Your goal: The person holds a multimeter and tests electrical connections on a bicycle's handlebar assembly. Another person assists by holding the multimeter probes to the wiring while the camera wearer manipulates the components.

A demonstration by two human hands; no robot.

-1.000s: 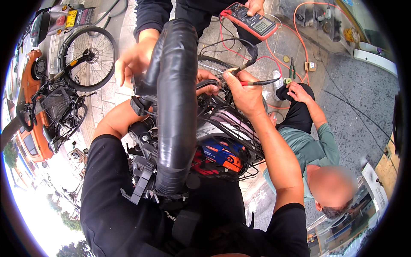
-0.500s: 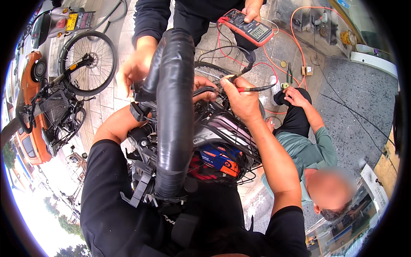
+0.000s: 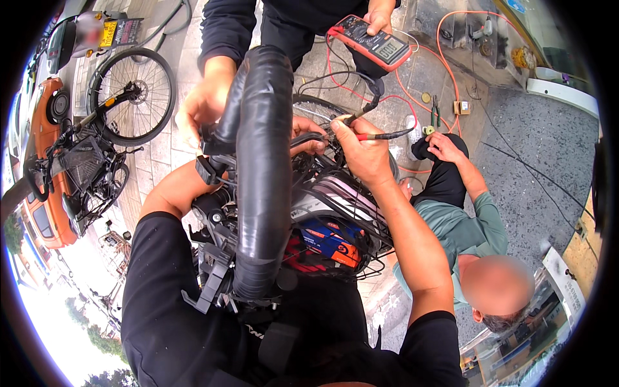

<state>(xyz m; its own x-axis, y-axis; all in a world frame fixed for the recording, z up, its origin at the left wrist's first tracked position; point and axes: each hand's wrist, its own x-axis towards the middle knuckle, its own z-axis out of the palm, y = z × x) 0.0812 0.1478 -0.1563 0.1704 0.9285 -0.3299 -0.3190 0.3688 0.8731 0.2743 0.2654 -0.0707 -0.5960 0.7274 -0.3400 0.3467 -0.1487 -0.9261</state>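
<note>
My right hand (image 3: 366,151) is closed around two multimeter probes, a black probe (image 3: 371,102) and a red-and-black probe (image 3: 390,135), tips pointing left. My left hand (image 3: 308,134) reaches under a thick black-taped handlebar (image 3: 265,161) and pinches a black cable (image 3: 303,139), its end close to the probe tips. Whether they touch is too small to tell. Opposite me, a person's hand (image 3: 379,19) holds a red-and-black multimeter (image 3: 374,42) with a lit screen; that person's other hand (image 3: 209,100) is beside the handlebar. Below my hands, a wire basket (image 3: 361,226) holds a blue-and-orange box (image 3: 332,244).
A seated person in a green shirt (image 3: 451,226) is close on my right. Pliers (image 3: 436,111), a small box (image 3: 462,107) and an orange hose (image 3: 451,61) lie on the pavement. Another bicycle (image 3: 132,93) and an orange vehicle (image 3: 55,219) stand at the left.
Both my hands keep nearly the same place and grip. The handlebar shows only a very slight shift; the multimeter stays in the other person's hand.
</note>
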